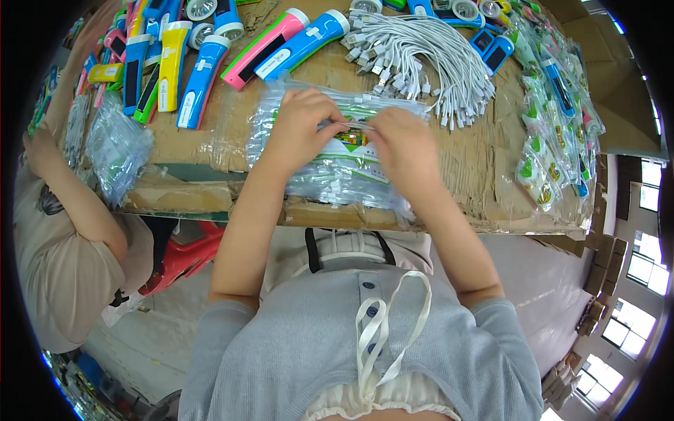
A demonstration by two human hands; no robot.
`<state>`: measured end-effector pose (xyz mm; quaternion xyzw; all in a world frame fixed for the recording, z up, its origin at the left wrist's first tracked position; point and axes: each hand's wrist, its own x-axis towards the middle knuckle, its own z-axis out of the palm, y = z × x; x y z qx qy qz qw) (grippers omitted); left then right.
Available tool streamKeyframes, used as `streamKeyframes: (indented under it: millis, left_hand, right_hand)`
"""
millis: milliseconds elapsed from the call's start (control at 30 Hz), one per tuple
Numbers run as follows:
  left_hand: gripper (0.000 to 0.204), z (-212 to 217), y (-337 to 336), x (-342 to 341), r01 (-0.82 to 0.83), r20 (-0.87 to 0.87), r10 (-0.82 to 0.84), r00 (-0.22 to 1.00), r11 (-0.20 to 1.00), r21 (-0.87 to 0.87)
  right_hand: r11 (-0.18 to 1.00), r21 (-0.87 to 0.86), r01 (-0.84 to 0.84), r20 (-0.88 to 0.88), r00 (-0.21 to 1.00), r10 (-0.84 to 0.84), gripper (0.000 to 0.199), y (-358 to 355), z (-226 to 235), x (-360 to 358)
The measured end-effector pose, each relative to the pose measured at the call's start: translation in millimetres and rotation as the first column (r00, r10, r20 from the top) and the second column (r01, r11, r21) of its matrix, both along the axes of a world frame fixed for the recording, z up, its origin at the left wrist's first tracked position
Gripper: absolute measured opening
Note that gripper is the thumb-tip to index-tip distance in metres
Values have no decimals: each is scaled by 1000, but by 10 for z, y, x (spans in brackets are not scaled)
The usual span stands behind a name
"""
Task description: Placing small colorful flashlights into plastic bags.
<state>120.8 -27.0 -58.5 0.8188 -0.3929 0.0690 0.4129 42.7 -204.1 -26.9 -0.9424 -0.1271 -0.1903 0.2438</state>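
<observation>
My left hand (303, 123) and my right hand (404, 144) both rest on a stack of clear plastic bags (330, 168) lying on the cardboard-covered table (477, 161). The fingers of both hands pinch the top bag (351, 133), which has a green and colourful printed label, between them. The stack reaches to the table's near edge. A bundle of white cables (421, 56) lies just beyond my right hand.
Pink, blue and yellow flashlights (203, 63) lie across the far left of the table. Bagged flashlights (554, 133) pile up at the right. Another person (63, 231) sits at the left beside a heap of clear bags (116, 151). A red stool (182, 252) stands under the table.
</observation>
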Motion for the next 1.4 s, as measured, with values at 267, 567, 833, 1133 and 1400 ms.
streamKeyframes:
  millis: [267,567,833,1133,1400]
  left_hand:
    - [13,69,-84,-19,-3,202,11,979,999,-41]
    - [15,40,-102,-55,-17,268,37,963,997,-79]
    - [16,58,-117,-32,-5,296,28,955,997,-77]
    - [13,295,-3,-272,-179,342,59,938,926,332]
    - [13,505,365,-1061,-21,107,-23,994,919,393]
  right_hand:
    - [997,30,64,-128,990,-60,17,-236,411,-122]
    - [1000,-8,-28,-318,948,24,15,-7,202,202]
    - [984,-176,-27,-222,975,-13,12,57,133,234]
    - [997,73,2,-130,991,7,9,-14,-19,339]
    - [958,247,145,-275,959,-74,19,-525,193,870]
